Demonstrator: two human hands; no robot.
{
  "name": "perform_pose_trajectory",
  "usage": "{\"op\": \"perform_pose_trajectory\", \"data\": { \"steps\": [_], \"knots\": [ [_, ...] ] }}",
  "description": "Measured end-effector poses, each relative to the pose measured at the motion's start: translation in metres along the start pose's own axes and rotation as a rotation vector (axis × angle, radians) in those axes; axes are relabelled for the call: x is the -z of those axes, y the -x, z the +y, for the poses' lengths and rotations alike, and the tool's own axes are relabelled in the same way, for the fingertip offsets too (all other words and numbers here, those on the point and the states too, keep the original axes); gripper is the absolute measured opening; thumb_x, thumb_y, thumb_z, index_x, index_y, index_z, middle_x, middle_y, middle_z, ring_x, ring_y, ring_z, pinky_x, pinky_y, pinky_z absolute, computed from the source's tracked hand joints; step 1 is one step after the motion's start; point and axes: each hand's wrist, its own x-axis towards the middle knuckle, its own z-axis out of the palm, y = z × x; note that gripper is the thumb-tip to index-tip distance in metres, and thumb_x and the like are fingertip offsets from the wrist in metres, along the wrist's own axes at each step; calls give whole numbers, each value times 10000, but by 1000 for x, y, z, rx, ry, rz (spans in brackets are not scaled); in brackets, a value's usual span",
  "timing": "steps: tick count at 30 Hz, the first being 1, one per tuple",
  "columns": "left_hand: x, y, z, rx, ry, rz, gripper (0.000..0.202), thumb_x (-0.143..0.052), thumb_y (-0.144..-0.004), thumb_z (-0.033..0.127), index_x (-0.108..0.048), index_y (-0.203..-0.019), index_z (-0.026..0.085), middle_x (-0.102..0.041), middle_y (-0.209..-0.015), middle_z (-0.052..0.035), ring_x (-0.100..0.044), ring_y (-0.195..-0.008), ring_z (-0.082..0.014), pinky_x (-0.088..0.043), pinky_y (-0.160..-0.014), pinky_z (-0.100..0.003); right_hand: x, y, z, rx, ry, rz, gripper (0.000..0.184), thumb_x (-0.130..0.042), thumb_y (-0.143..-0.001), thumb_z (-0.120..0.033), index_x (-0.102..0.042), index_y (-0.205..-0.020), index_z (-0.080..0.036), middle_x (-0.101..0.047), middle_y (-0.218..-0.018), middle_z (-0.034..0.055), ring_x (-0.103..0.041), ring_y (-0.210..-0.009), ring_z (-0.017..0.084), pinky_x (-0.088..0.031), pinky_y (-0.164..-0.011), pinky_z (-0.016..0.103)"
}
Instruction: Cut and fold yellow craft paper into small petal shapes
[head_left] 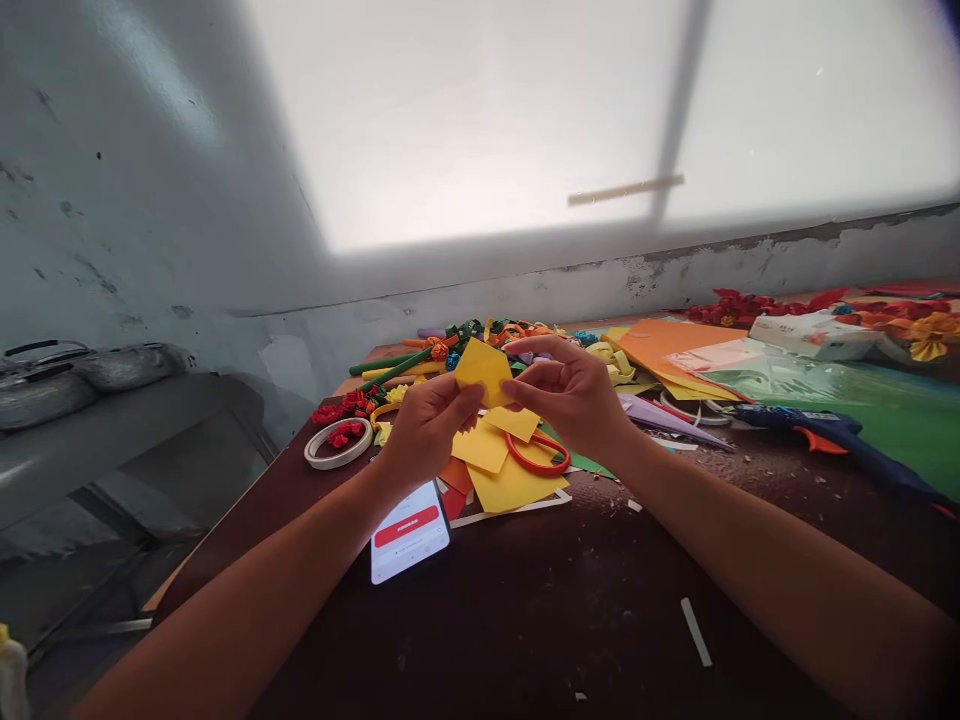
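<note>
A small yellow paper piece (pixel 484 368) is raised above the dark table (pixel 570 610) between both hands. My left hand (pixel 425 428) pinches its lower left edge with closed fingers. Its right side is gripped by my right hand (pixel 571 392), fingers curled over the top. Below the hands lie more yellow paper squares (pixel 501 470) and red-handled scissors (pixel 538 455). A phone (pixel 409 532) with a lit screen rests on the table under my left wrist.
A tape roll (pixel 339 444) sits at the left table edge beside red paper flowers (pixel 352 402). Green stems and coloured scraps (pixel 420 362) pile at the back. Orange and green sheets (pixel 825 395), a glue gun (pixel 832 435) and a tissue pack (pixel 814 335) lie right.
</note>
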Motion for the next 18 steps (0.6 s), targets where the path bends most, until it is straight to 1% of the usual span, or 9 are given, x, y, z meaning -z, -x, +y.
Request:
{"op": "perform_pose_trajectory", "data": {
  "steps": [7,11,14,16,18],
  "knots": [
    [-4,1,1,-21,-33,76,467,-651,-911,449,-544,-543,182,-511,-571,4,-438,-541,-111,-386,-532,-246,0,-1,3,-15,-42,-11,541,-954,-629,-381,-711,-1082,-212,-722,-689,-15,-692,-623,146,-560,-586,254],
    [-5,2,-2,-42,-81,115,477,-641,-926,447,-514,-547,186,-486,-553,15,-407,-524,-108,-371,-529,-254,0,0,3,-33,-39,-35,552,-944,-647,-388,-692,-1105,-211,-721,-700,-16,-698,-635,151,-575,-612,267],
    [-5,3,-3,-47,-82,123,477,-636,-931,464,-501,-566,188,-466,-555,22,-378,-517,-105,-341,-506,-254,-1,1,4,-57,-51,-79,583,-929,-679,-381,-649,-1165,-220,-724,-740,-18,-715,-679,160,-584,-653,276],
    [-6,4,-3,-52,-80,118,478,-635,-931,472,-491,-573,190,-450,-556,23,-367,-519,-106,-321,-487,-249,-3,2,6,-65,-67,-122,625,-927,-689,-343,-611,-1216,-233,-716,-770,-26,-716,-711,154,-577,-661,261],
    [-6,4,-3,-65,-85,114,483,-633,-934,469,-478,-572,190,-432,-552,26,-357,-523,-105,-305,-474,-244,-4,2,9,-62,-85,-157,671,-941,-667,-287,-592,-1238,-243,-699,-776,-40,-704,-713,140,-563,-647,237]
  ]
}}
